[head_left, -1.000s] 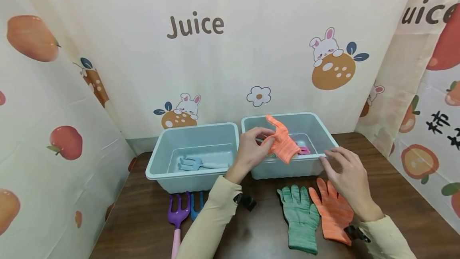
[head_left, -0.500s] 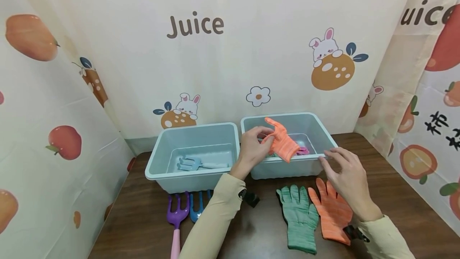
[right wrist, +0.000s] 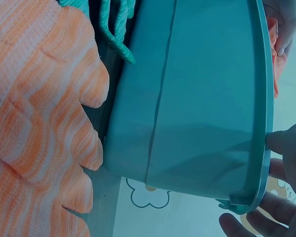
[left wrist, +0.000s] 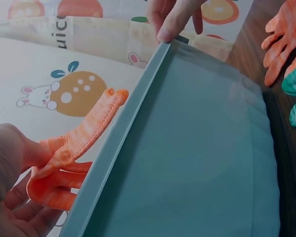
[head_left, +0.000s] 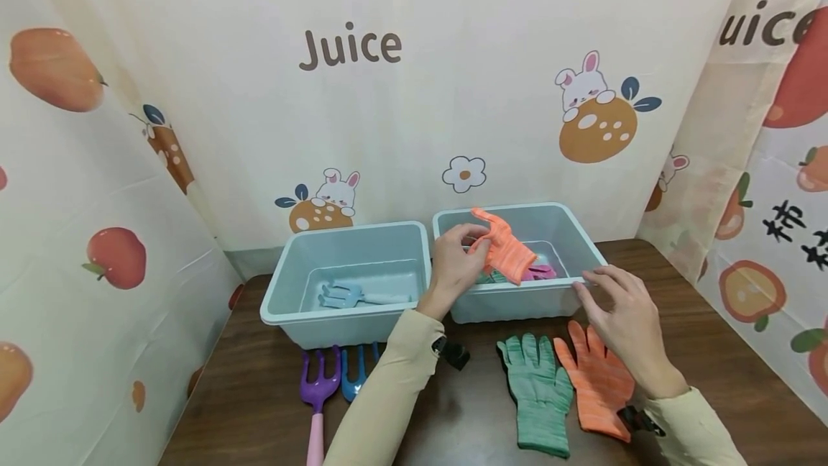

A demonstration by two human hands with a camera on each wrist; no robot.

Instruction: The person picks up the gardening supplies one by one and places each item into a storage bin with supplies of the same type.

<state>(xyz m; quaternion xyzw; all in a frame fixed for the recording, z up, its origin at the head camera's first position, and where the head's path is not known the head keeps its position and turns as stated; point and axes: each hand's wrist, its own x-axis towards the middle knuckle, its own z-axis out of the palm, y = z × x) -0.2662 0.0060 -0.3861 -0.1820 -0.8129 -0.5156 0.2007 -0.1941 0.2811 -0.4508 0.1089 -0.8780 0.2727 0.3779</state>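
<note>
In the head view my left hand (head_left: 456, 259) pinches an orange knitted glove (head_left: 509, 253) by its finger end, above the right light-blue bin (head_left: 517, 305); the cuff hangs toward the front rim. The left wrist view shows the glove (left wrist: 84, 133) bent between thumb and fingers. My right hand (head_left: 626, 322) holds that bin's front right corner, thumb on the front rim and fingers round the side, as the right wrist view shows. Inside the bin lie a pink glove-like piece (head_left: 540, 272) and a green one (head_left: 493, 277), both partly hidden by the held glove.
A second light-blue bin (head_left: 349, 323) stands to the left with a pale blue hand fork (head_left: 346, 295) inside. Before it lie a purple hand fork (head_left: 320, 387) and a blue one (head_left: 353, 382), partly under my sleeve. A green glove (head_left: 538, 394) and an orange glove (head_left: 598, 383) lie front right.
My left hand has shifted the orange glove slightly left and up, uncovering more of the pink and green pieces in the bin. The right hand stays at the corner.
</note>
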